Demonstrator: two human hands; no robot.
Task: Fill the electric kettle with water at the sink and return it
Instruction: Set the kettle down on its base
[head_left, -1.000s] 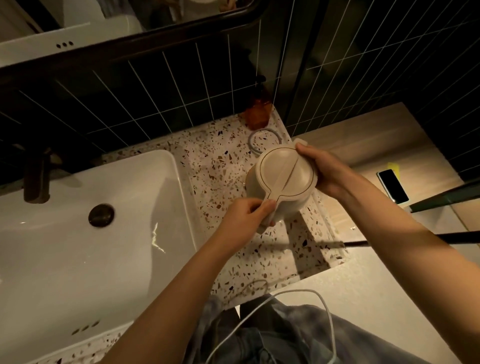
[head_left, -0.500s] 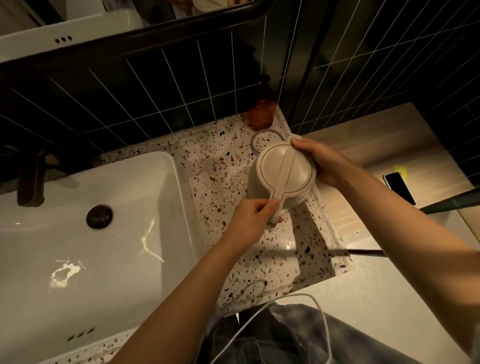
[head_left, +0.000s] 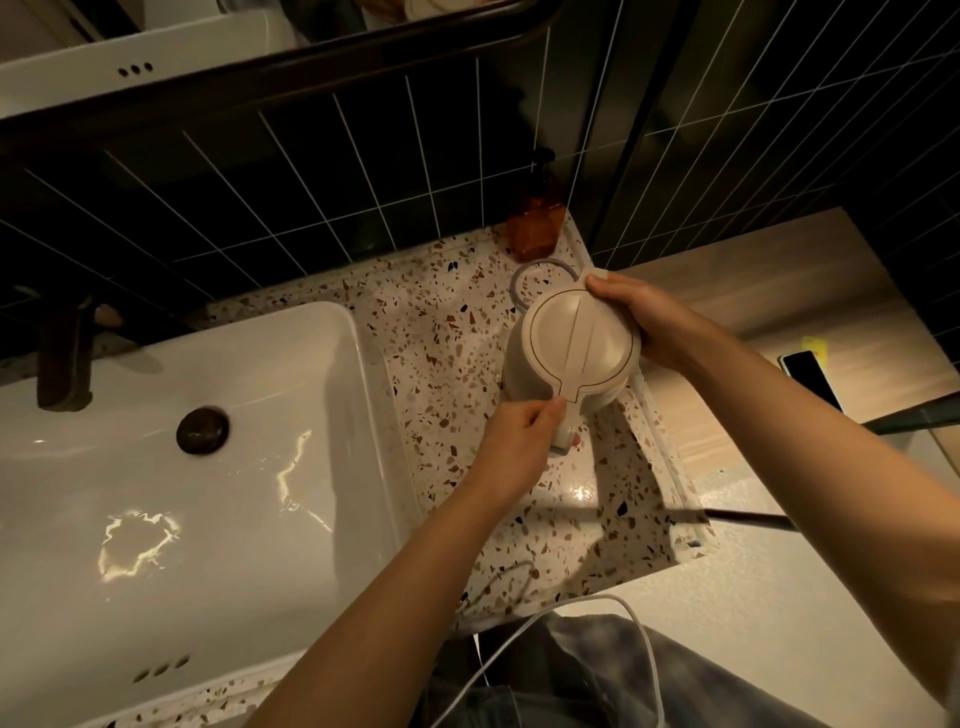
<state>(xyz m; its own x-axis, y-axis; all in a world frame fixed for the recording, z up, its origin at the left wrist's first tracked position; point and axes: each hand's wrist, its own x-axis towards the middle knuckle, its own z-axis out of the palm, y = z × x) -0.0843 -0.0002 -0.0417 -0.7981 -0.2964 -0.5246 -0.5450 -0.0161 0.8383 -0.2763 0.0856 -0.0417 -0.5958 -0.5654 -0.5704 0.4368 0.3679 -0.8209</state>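
A cream electric kettle (head_left: 574, 353) with its lid closed is over the speckled terrazzo counter (head_left: 452, 332), right of the white sink (head_left: 171, 483). My left hand (head_left: 519, 447) grips its handle at the near side. My right hand (head_left: 641, 325) holds the far right side of the body near the spout. A grey ring (head_left: 524, 273) lies on the counter just behind the kettle. Whether the kettle touches the counter is hidden. The dark tap (head_left: 65, 358) stands at the sink's back left; water glistens in the basin.
An amber pump bottle (head_left: 535, 223) stands against the dark tiled wall behind the kettle. A phone (head_left: 810, 379) lies on the wooden shelf (head_left: 779, 275) to the right. A white cable (head_left: 597, 623) hangs in front of my jeans. A dark drain plug (head_left: 202, 430) sits in the basin.
The kettle and both hands have shifted slightly back toward the wall and the grey ring. Both grips are unchanged.
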